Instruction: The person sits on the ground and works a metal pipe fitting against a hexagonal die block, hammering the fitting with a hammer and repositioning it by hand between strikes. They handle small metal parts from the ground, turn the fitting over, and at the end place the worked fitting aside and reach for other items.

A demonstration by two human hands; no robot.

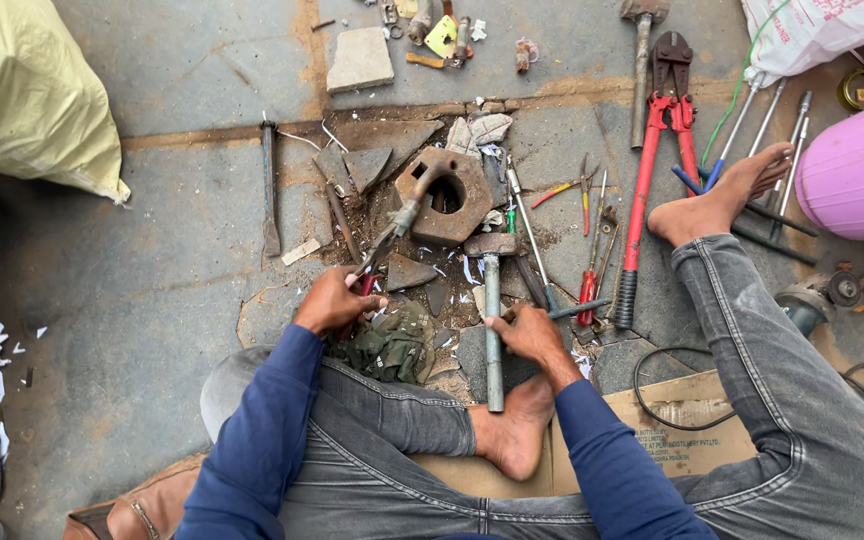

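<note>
Two hands busy: left hand (332,302) gripping pliers (384,240), right hand (527,333) seemingly around a blue-handled tool (577,308), beside hammer (493,310).

Rusty metal block (449,195), dull steel hammer (493,300)

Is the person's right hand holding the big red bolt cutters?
No, the right hand rests by the hammer; the bolt cutters lie untouched.
</note>
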